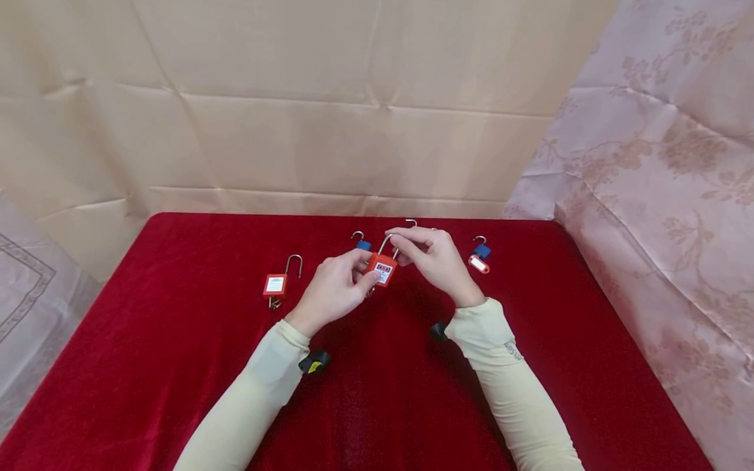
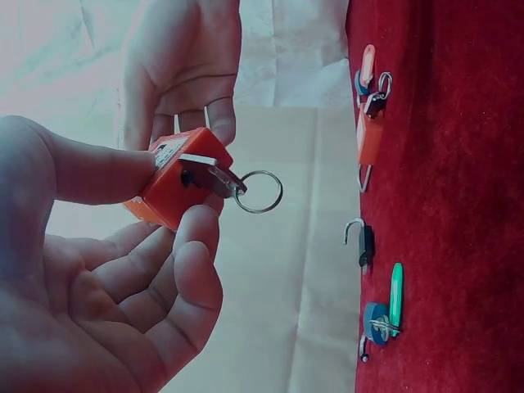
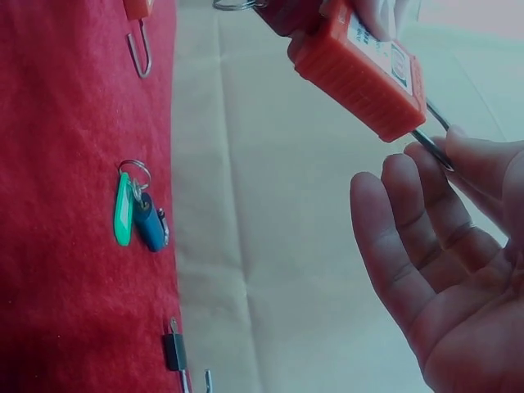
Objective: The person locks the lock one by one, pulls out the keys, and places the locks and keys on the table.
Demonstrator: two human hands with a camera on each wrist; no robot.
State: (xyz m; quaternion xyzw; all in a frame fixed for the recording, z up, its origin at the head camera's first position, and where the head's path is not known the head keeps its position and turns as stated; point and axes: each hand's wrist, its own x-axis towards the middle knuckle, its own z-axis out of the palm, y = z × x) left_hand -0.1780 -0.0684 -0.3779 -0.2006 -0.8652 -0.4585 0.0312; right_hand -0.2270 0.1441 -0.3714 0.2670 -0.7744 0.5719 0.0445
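Note:
An orange-red padlock (image 1: 383, 269) with a white label is held up between both hands. My left hand (image 1: 332, 288) pinches its body between thumb and fingers. The right hand (image 1: 436, 258) pinches the steel shackle (image 3: 434, 149) between thumb and fingertips, its other fingers loosely bent. Both shackle legs run down to the top of the body. From the underside sticks a key (image 2: 211, 173) with a split ring (image 2: 259, 191). Close behind the left fingertips lies a blue padlock (image 1: 363, 245); a green tag (image 3: 124, 208) hangs from its ring.
On the red velvet tablecloth (image 1: 194, 366) another orange padlock (image 1: 275, 286) lies left, shackle open. A blue padlock (image 1: 482, 251) with a red tag (image 1: 479, 263) lies right. A black padlock (image 3: 174, 352) and a further orange padlock (image 2: 369, 141) lie at the back. Beige cloth (image 1: 294, 150) hangs behind.

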